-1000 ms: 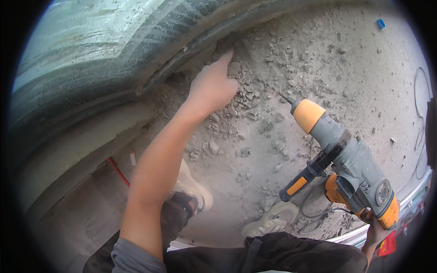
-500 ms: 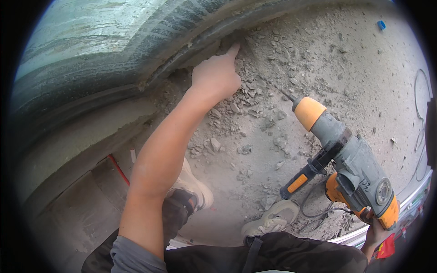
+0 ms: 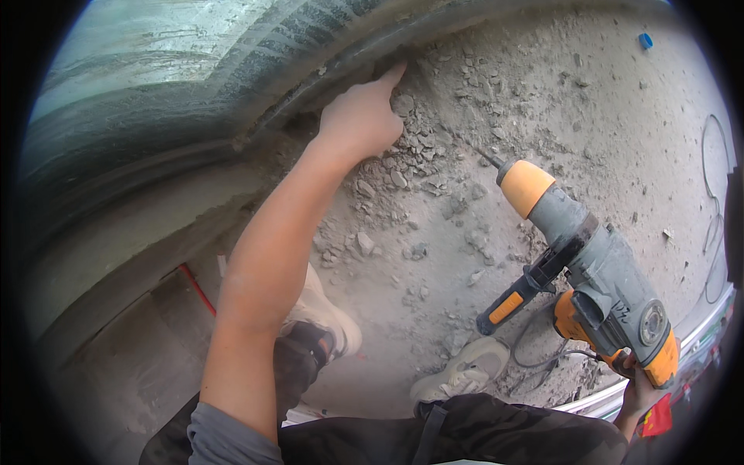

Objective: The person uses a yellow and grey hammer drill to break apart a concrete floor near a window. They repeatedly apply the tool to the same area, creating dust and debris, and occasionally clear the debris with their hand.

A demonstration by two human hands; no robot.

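Observation:
My left hand [image 3: 361, 118] reaches to the base of the wall, its index finger stretched out at the dark gap there. The other fingers look folded and nothing shows in the hand. Broken concrete rubble [image 3: 422, 147] lies just beside it. At the right, my right hand [image 3: 640, 387] is closed round the rear handle of a grey and orange rotary hammer drill [image 3: 612, 263], partly hidden behind its body. The drill's side handle [image 3: 508, 304] is free of any hand. Its thin bit [image 3: 487, 156] points up and left, over the rubble.
A grey-green wall panel [image 3: 155, 70] fills the upper left. A red pipe [image 3: 198, 288] shows in a recess below it. My shoes [image 3: 466, 370] stand among the debris. A cable [image 3: 535, 360] loops behind the drill, and a blue cap [image 3: 646, 41] lies at the far right.
My left hand has shifted slightly up and to the left, its finger still stretched out. The drill and my right hand have hardly moved.

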